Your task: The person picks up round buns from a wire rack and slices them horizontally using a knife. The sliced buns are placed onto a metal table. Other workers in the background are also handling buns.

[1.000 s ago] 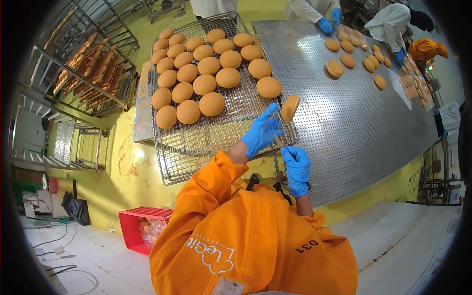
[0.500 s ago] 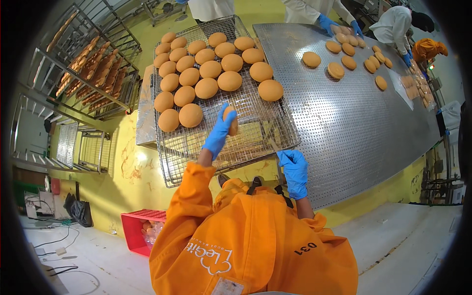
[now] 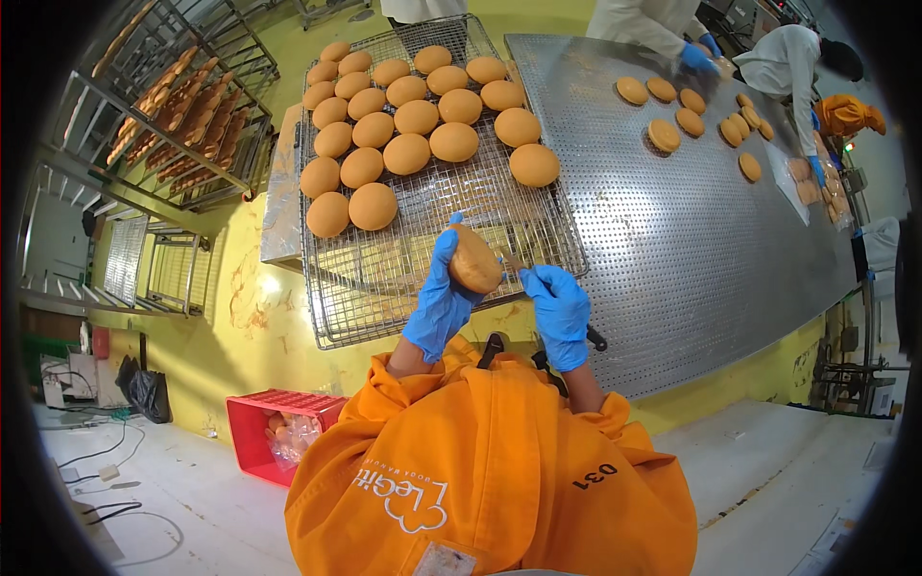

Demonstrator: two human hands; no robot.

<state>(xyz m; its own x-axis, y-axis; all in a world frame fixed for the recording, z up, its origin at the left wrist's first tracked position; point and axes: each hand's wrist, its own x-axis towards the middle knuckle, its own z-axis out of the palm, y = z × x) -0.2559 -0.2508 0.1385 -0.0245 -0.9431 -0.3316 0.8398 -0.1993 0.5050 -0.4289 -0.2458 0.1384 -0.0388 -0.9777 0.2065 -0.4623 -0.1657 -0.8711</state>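
Note:
In front of my body, my left hand [image 3: 439,309], in a blue glove, grips a round golden-brown bun [image 3: 476,262] tilted on its side. My right hand [image 3: 560,315], gloved alike, is closed round a knife [image 3: 596,338]. The dark handle end sticks out beyond that hand, and the blade points at the bun's right side. Whether the blade touches or enters the bun, I cannot tell. Both hands are over the near edge of a wire rack [image 3: 348,300], whose far part carries rows of whole buns [image 3: 406,154].
To the right stands a perforated metal table [image 3: 663,288] with several buns [image 3: 663,135] toward its far side. Co-workers in white coats [image 3: 639,24] work there. Tall trolleys of buns [image 3: 182,125] stand at left, and a red crate [image 3: 254,437] holding bagged buns sits lower left.
My left hand has brought the bun nearer my body and turned it toward my right hand. The right hand has moved slightly left, bringing the knife up to the bun.

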